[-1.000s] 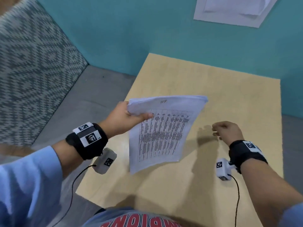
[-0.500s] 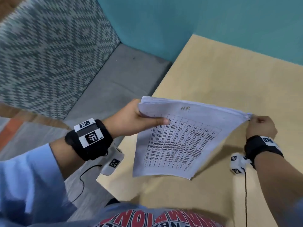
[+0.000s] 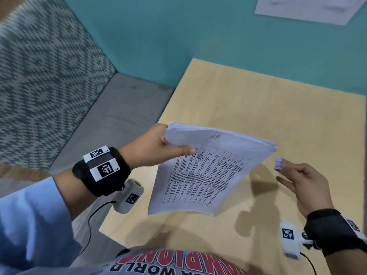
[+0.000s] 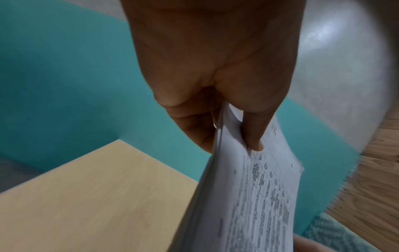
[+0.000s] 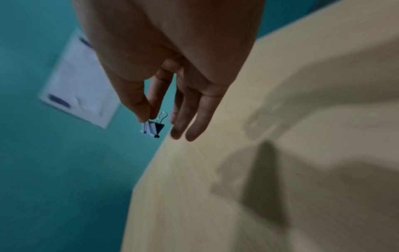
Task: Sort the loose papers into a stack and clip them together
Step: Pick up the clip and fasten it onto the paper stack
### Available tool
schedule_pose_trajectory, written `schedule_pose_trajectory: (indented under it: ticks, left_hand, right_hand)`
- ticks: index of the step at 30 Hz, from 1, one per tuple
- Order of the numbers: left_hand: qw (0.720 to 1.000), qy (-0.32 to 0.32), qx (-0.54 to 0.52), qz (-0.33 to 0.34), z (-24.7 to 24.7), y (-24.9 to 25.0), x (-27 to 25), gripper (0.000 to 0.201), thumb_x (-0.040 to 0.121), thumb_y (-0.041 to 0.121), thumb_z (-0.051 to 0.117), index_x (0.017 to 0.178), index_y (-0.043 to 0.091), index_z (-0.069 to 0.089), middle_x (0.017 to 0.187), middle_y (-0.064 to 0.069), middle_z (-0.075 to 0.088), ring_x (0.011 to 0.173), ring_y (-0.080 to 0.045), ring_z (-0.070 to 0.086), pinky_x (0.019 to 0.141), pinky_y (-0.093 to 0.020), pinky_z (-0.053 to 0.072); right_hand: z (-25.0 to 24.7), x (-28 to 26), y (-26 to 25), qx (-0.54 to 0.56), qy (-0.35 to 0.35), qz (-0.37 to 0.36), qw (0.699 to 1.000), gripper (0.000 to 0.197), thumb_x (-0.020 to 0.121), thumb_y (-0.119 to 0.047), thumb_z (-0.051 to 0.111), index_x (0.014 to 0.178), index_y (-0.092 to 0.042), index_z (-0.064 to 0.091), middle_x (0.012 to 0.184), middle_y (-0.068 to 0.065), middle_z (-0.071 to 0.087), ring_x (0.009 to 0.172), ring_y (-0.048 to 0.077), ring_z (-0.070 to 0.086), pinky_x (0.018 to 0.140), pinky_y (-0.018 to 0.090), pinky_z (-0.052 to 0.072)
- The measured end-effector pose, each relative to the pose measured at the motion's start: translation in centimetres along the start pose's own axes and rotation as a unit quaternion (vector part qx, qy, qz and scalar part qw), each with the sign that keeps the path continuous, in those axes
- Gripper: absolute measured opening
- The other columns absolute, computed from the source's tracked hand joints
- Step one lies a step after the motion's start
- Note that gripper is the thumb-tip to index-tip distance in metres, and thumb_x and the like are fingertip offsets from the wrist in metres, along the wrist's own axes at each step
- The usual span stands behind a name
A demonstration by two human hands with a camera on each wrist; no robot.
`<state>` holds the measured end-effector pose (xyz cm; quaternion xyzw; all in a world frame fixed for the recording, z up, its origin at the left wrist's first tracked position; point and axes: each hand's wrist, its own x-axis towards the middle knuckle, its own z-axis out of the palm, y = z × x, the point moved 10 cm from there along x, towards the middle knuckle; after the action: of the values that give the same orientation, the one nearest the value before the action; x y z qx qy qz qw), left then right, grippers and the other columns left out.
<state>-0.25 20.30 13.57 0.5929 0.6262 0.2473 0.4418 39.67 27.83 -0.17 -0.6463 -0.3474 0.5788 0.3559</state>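
My left hand [image 3: 155,147] grips the stack of white printed papers [image 3: 206,171] by its top left corner, thumb on top, holding it in the air above the pale wooden worktop [image 3: 278,108] so its right corner stays free. My right hand [image 3: 303,183] pinches a small black binder clip [image 5: 153,127] just right of that corner, other fingers loosely spread, probably to clamp it on.

My desk [image 3: 258,108] is pale wood, its far edge against a teal wall [image 3: 178,36]. A white sheet [image 3: 309,10] hangs on that wall above the desk. Left of the desk lies grey floor [image 3: 111,116], then a grey-and-white diamond-patterned panel [image 3: 39,86]. Soft shadows fall across the desk.
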Motion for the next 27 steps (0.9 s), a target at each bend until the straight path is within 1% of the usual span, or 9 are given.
schedule_pose_trajectory:
  ticks: [2,4,7,9,13,18,22,25,27]
  left_hand:
    - [1.0,-0.01,0.024,0.001,1.0,0.9,-0.2,0.072,0.081,0.072,0.079,0.113,0.007,0.075,0.112,-0.029,0.075,0.097,-0.042,0.075,0.089,-0.064,0.059]
    - [0.999,-0.017,0.049,0.011,2.2,2.4,-0.6,0.077,0.079,0.077,0.076,0.108,0.005,0.073,0.105,-0.03,0.074,0.081,-0.025,0.071,0.083,-0.058,0.059]
    - [0.996,-0.028,0.078,0.033,4.1,5.3,-1.4,0.071,0.084,0.07,0.075,0.101,0.001,0.072,0.093,-0.028,0.073,0.075,-0.013,0.056,0.073,-0.051,0.059]
    - [0.995,-0.028,0.09,0.045,5.3,7.2,-2.1,0.051,0.088,0.054,0.08,0.096,0.004,0.075,0.083,-0.019,0.075,0.07,-0.011,0.056,0.068,-0.041,0.058]
    - [0.989,-0.027,0.133,0.066,7.1,10.3,-3.9,0.029,0.091,0.039,0.082,0.096,0.011,0.079,0.085,-0.004,0.082,0.08,-0.026,0.075,0.075,-0.035,0.057]
    - [0.98,-0.004,0.167,0.105,7.8,13.6,-5.7,0.029,0.092,0.039,0.082,0.095,0.011,0.08,0.081,-0.003,0.081,0.081,-0.026,0.075,0.076,-0.033,0.055]
    - [0.966,0.007,0.211,0.151,8.2,15.9,-7.3,0.04,0.092,0.049,0.077,0.09,0.009,0.078,0.072,-0.006,0.075,0.069,-0.026,0.068,0.066,-0.031,0.05]
    - [0.957,0.023,0.236,0.169,8.0,17.3,-8.3,0.041,0.092,0.041,0.08,0.075,0.006,0.068,0.061,-0.01,0.065,0.065,-0.028,0.056,0.054,-0.019,0.038]
    - [0.952,0.036,0.247,0.177,7.7,18.0,-8.8,0.046,0.092,0.037,0.081,0.066,0.008,0.058,0.057,-0.01,0.058,0.067,-0.029,0.051,0.051,-0.017,0.034]
  right_hand:
    - [-2.6,-3.2,-1.8,0.009,0.001,-0.03,0.999,0.021,0.095,-0.005,0.072,0.103,0.013,0.065,0.12,0.019,0.075,0.114,0.036,0.073,0.091,0.041,0.061]
    - [-4.6,-6.5,-4.0,0.013,0.0,-0.071,0.997,0.008,0.093,0.0,0.072,0.099,0.002,0.067,0.118,0.022,0.075,0.111,0.032,0.074,0.092,0.039,0.061]
    - [-6.1,-11.5,-7.2,0.029,-0.024,-0.115,0.993,0.043,0.089,0.004,0.075,0.127,-0.013,0.065,0.112,0.014,0.08,0.112,0.025,0.075,0.098,0.033,0.057]
    - [-6.3,-15.0,-9.7,0.03,-0.051,-0.144,0.988,0.053,0.082,0.003,0.078,0.131,-0.012,0.067,0.109,0.009,0.082,0.107,0.016,0.077,0.096,0.024,0.057]
    - [-5.0,-21.6,-13.9,-0.008,-0.093,-0.213,0.972,0.037,0.071,-0.002,0.081,0.108,-0.007,0.078,0.105,0.004,0.083,0.102,0.014,0.079,0.09,0.019,0.059]
    - [-2.6,-27.0,-18.2,-0.159,-0.073,-0.35,0.92,0.031,0.083,-0.011,0.084,0.11,-0.025,0.08,0.108,-0.021,0.08,0.104,0.001,0.076,0.097,0.019,0.055]
    - [-1.9,-28.2,-19.4,-0.186,-0.057,-0.377,0.906,0.032,0.085,-0.01,0.083,0.112,-0.027,0.08,0.11,-0.028,0.077,0.103,-0.007,0.073,0.096,0.012,0.053]
    - [-1.9,-28.9,-19.8,-0.208,-0.039,-0.395,0.894,0.032,0.086,-0.012,0.082,0.114,-0.027,0.08,0.11,-0.029,0.076,0.103,-0.01,0.072,0.094,0.006,0.05]
    - [-2.1,-29.2,-19.8,-0.218,-0.033,-0.404,0.888,0.029,0.085,-0.015,0.083,0.112,-0.028,0.08,0.109,-0.029,0.077,0.101,-0.009,0.073,0.094,0.01,0.052]
